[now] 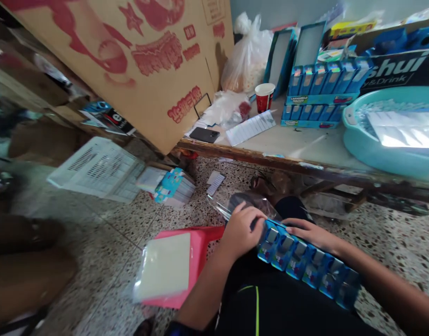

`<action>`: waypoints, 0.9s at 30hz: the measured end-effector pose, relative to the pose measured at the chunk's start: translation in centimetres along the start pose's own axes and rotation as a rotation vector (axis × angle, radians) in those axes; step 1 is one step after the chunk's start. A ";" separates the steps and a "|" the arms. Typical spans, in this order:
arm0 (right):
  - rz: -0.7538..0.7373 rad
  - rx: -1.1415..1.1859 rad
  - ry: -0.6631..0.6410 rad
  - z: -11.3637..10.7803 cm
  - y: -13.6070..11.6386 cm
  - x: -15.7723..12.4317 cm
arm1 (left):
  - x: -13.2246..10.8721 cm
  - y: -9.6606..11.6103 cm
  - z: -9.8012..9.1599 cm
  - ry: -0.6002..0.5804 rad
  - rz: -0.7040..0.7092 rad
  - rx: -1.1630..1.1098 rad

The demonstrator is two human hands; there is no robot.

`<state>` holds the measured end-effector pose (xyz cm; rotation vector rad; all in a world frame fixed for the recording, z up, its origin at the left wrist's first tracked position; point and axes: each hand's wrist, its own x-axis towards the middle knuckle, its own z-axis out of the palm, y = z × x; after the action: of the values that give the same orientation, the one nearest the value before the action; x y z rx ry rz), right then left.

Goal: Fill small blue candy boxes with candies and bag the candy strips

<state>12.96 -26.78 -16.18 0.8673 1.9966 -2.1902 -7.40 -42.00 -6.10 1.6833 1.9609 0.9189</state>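
A row of small blue boxes (294, 254), with silvery patches on their faces, rests tilted across my lap. My left hand (242, 228) is closed at the row's left end, its fingers curled over clear plastic film (221, 205). The film spreads out beyond the knuckles, and how far it covers the boxes is unclear. Along the far edge of the row lies my right hand (314, 233), fingers bent against the boxes and thumb hidden. A red stool (200, 247) beside my left forearm carries a stack of clear plastic sheets or bags (167, 266).
On the bench (312, 151) are stacked blue box displays (319, 99), a red paper cup (264, 98), a phone (204, 135) and a turquoise basin (375, 151). A large carton (158, 60) leans at left. A white basket (99, 168) and an open carton (176, 189) sit on the floor.
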 end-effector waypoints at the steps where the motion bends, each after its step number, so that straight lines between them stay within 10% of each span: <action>1: -0.004 0.002 0.013 0.0 0.0 -0.2 | 0.1 0.3 0.0 -0.011 0.029 0.000; 12: -0.046 0.116 0.162 -0.3 0.1 -1.6 | -0.1 1.1 1.5 0.031 0.204 -0.132; 20: -0.090 0.070 0.027 0.0 -1.1 -1.2 | -1.2 1.2 2.0 0.177 0.499 0.223; 27: -0.028 0.141 -0.110 0.4 -0.6 -0.5 | -3.2 0.9 3.3 0.356 0.190 0.071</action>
<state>13.05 -27.25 -15.44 0.7195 1.8349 -2.3626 -3.93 -44.33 -8.18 1.8758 2.0998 1.3103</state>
